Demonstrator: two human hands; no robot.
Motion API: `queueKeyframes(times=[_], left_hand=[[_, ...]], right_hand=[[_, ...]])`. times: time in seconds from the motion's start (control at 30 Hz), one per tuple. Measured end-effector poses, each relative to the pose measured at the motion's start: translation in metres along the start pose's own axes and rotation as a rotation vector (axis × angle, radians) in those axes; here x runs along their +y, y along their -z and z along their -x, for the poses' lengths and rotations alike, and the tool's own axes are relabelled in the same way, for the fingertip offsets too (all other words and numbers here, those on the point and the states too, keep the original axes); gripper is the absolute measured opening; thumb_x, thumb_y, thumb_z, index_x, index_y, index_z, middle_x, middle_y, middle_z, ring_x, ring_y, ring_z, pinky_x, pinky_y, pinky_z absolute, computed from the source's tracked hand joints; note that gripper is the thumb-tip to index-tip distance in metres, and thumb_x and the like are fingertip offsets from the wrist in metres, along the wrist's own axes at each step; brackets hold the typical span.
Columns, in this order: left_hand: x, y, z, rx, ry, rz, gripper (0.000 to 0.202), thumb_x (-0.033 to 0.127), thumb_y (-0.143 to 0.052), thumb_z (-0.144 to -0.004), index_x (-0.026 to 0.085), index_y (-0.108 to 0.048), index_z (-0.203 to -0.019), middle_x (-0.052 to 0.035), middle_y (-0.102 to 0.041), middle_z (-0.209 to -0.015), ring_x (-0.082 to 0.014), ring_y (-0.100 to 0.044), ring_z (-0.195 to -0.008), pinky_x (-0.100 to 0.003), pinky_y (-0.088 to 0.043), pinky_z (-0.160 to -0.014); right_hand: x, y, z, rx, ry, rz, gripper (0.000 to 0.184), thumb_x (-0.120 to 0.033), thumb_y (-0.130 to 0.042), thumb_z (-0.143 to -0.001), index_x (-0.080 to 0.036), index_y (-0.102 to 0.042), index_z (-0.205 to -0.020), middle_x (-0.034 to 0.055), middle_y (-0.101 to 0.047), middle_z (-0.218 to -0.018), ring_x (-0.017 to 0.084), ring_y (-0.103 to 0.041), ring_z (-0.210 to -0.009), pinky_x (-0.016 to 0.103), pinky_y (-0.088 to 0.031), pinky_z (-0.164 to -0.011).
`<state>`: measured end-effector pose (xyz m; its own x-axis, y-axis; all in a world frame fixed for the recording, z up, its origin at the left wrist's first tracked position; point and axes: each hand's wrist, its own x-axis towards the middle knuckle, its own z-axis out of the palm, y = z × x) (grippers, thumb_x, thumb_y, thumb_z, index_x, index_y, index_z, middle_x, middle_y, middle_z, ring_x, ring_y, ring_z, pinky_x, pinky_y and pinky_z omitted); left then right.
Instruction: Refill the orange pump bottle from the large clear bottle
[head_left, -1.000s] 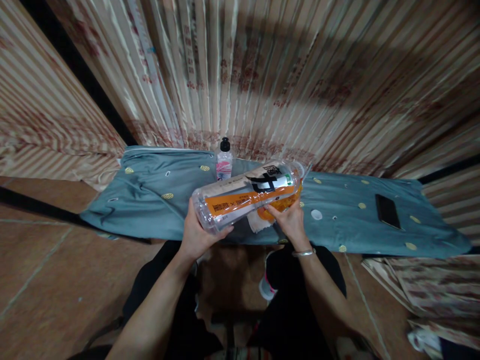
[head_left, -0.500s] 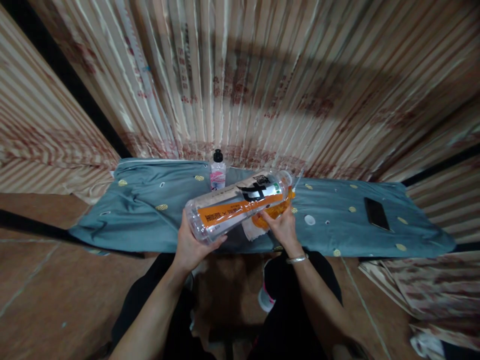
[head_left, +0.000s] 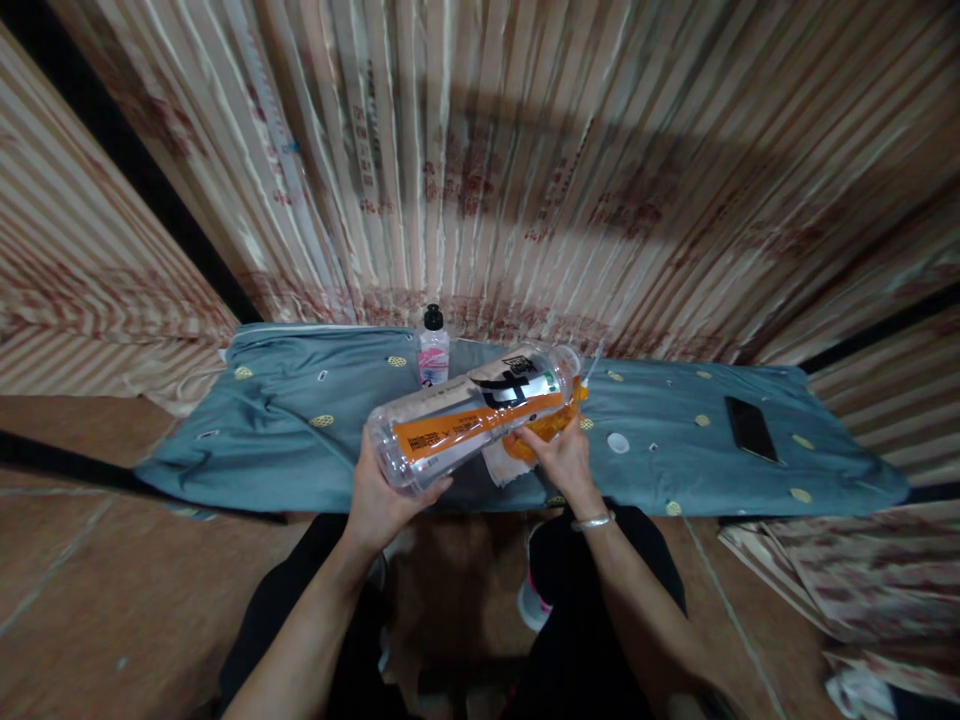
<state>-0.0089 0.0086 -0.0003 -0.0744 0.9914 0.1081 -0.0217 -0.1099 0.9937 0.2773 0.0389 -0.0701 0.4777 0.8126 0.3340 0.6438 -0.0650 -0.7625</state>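
Observation:
My left hand [head_left: 386, 500] is wrapped around the base of a large clear plastic bottle [head_left: 450, 415] with an orange and silver label. The bottle is tilted, its neck up and to the right, and looks empty. My right hand [head_left: 566, 458] is closed on an orange see-through object [head_left: 551, 428] just under the bottle's neck. That object is mostly hidden by the bottle and my fingers, so I cannot tell its kind. A thin clear stick or tube [head_left: 597, 360] rises beside it. White tissue [head_left: 506, 466] shows below the orange object.
A small bottle with a black cap [head_left: 433, 350] stands at the back of the bench, which has a blue-green cloth [head_left: 277, 440]. To the right are a white round disc [head_left: 618, 443] and a black phone [head_left: 751, 428]. A pleated curtain [head_left: 480, 170] hangs behind.
The view has shifted very slightly. Both hands keep their holds, and the large bottle stays tilted in almost the same place.

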Motion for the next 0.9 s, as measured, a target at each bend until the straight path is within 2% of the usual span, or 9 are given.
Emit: queueKeyframes(times=[0.13,0.33,0.6,0.9], left_hand=[[-0.001,0.000,0.000,0.001,0.000,0.017,0.086,0.052,-0.108,-0.045,0.023,-0.066,-0.114,-0.0145,-0.081,-0.116,-0.0502,-0.079,-0.118,-0.069,-0.063,-0.110],[-0.002,0.000,0.001,-0.006,-0.006,0.018,0.086,0.053,-0.107,-0.047,0.022,-0.065,-0.115,-0.0157,-0.080,-0.117,-0.0509,-0.078,-0.119,-0.069,-0.063,-0.110],[-0.004,0.001,0.002,0.014,-0.021,-0.006,0.085,0.053,-0.106,-0.048,0.022,-0.065,-0.115,-0.0163,-0.080,-0.120,-0.0484,-0.079,-0.119,-0.067,-0.063,-0.110],[-0.010,0.005,0.000,-0.016,-0.061,-0.006,0.085,0.054,-0.107,-0.051,0.021,-0.067,-0.118,-0.0183,-0.078,-0.124,-0.0493,-0.078,-0.121,-0.071,-0.061,-0.112]], right_hand=[[-0.003,0.000,0.000,-0.004,0.006,-0.020,0.097,-0.086,-0.082,-0.069,-0.016,-0.059,-0.133,0.0229,-0.082,-0.115,0.043,-0.080,-0.106,0.054,-0.064,-0.090],[-0.009,0.002,0.000,-0.035,-0.020,-0.031,0.095,-0.081,-0.080,-0.071,-0.014,-0.058,-0.135,0.0254,-0.081,-0.119,0.046,-0.079,-0.113,0.056,-0.063,-0.094],[-0.010,0.001,0.000,-0.012,-0.021,-0.031,0.091,-0.080,-0.079,-0.070,-0.017,-0.058,-0.133,0.0223,-0.082,-0.116,0.042,-0.080,-0.106,0.052,-0.063,-0.091],[-0.007,-0.001,0.000,0.004,-0.015,0.014,0.088,-0.075,-0.083,-0.071,-0.016,-0.060,-0.131,0.0216,-0.084,-0.112,0.041,-0.082,-0.102,0.049,-0.064,-0.087]])
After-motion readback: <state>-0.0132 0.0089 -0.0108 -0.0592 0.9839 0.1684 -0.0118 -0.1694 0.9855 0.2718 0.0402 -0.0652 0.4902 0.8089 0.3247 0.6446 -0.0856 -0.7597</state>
